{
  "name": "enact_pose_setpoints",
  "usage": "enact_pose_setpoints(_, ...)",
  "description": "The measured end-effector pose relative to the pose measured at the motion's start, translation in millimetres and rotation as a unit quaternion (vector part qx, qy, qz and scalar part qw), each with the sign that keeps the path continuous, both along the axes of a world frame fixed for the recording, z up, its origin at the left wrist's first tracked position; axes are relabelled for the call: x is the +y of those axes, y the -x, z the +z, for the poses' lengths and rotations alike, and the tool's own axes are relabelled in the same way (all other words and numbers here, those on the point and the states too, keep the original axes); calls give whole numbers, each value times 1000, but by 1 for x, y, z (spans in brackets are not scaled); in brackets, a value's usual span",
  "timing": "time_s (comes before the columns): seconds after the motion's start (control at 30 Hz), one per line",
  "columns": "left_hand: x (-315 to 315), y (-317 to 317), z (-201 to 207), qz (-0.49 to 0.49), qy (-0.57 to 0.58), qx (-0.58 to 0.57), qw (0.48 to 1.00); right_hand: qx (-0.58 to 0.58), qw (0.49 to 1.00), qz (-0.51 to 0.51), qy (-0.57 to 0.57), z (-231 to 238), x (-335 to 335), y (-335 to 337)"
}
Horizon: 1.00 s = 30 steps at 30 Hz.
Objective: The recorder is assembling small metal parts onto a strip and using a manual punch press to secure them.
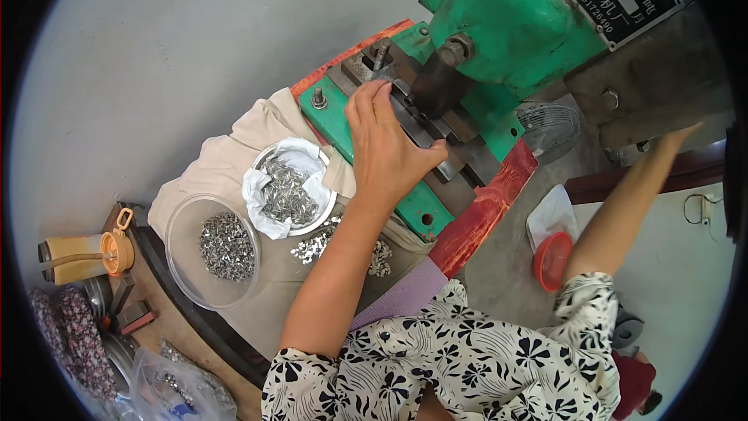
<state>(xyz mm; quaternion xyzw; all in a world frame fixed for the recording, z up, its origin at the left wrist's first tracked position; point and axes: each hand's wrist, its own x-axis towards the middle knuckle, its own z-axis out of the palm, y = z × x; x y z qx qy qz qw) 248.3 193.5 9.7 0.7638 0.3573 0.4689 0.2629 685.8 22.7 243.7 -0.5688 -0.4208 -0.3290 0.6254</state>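
My left hand (383,144) reaches over the bed of a green press (506,23). Its thumb and fingers are spread apart, with the fingertips and thumb touching opposite ends of the steel die (417,125) under the dark round ram (438,87). Whether a small part lies beneath those fingers is hidden. My right arm stretches out to the far right, where my right hand (682,137) goes behind a dark metal part of the press (647,86); its fingers are mostly hidden.
Left of my forearm stand a lined white bowl (330,206) of shiny thin metal pieces and a clear tub (181,245) of small metal parts. Loose silver pieces (312,246) lie on beige cloth (210,165). Bolts (319,98) stick up from the press base. A red bowl (552,261) sits beyond.
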Motion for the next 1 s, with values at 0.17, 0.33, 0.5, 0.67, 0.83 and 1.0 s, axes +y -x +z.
enact_pose_setpoints(0.17,-1,-2,4,-4,-10,10,1000,-157,986,-45,-11,-44,8,30)
enact_pose_setpoints(0.33,-2,4,9,8,1,34,999,-77,983,-23,163,15,-22,-3)
enact_pose_setpoints(0.5,-28,12,7,-26,-15,20,999,127,988,90,20,48,-13,10)
enact_pose_setpoints(0.67,-39,15,8,-26,26,24,999,129,988,85,25,46,-3,13)
enact_pose_setpoints(0.83,-41,15,7,-34,44,23,998,53,994,70,57,25,-5,13)
enact_pose_setpoints(1.0,-41,15,8,-33,48,29,998,59,998,27,16,-28,10,66)
